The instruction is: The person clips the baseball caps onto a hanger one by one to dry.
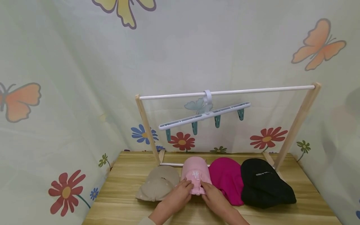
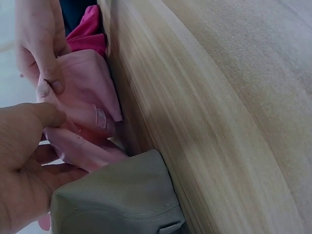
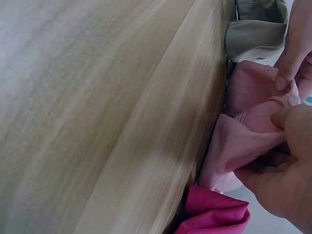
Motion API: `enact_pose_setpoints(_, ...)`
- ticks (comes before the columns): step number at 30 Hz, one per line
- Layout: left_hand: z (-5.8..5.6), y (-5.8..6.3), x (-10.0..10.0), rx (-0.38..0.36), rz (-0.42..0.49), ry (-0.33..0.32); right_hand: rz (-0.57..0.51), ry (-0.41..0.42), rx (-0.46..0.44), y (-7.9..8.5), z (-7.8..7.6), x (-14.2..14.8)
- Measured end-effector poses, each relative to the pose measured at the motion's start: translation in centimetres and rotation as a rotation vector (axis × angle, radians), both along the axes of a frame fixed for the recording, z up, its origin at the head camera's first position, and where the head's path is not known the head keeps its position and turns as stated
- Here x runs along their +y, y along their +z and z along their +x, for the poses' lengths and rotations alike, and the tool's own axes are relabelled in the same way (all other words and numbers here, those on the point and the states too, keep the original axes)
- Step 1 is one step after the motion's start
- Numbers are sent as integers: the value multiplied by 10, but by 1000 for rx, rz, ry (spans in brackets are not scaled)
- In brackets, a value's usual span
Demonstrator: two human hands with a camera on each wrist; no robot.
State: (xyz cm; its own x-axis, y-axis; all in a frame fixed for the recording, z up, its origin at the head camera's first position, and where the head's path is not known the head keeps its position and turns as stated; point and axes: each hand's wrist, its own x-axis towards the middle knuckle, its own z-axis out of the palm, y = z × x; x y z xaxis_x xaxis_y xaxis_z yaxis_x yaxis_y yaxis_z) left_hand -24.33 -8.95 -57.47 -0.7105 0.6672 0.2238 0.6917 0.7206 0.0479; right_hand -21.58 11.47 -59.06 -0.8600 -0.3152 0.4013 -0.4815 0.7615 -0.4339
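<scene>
A light pink baseball cap (image 1: 194,167) with white letters on its front lies on the wooden table between a beige cap (image 1: 160,181) and a magenta cap (image 1: 226,176). My left hand (image 1: 179,194) pinches the pink cap's near edge between thumb and fingers, on its left side. On the right side of that same edge, my right hand (image 1: 215,197) pinches the fabric too. Both wrist views show the thumbs close together on the edge, with the cap's underside showing. A black cap (image 1: 264,184) lies at the right end of the row.
Behind the caps stands a wooden rack with a white rod (image 1: 258,90). From the rod hangs a tilted white hanger bar (image 1: 203,116) with several teal clips (image 1: 217,121). The wooden table (image 1: 112,187) extends to a patterned cloth backdrop (image 1: 84,125).
</scene>
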Motion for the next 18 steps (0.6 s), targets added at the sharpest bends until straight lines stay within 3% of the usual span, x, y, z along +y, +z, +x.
enact_pose_setpoints(13,-3,-1,-3,96,75,-92,-12,7,-61,6,0,1)
enact_pose_setpoints(18,-4,-4,-3,102,81,-91,-28,-3,-60,6,1,0)
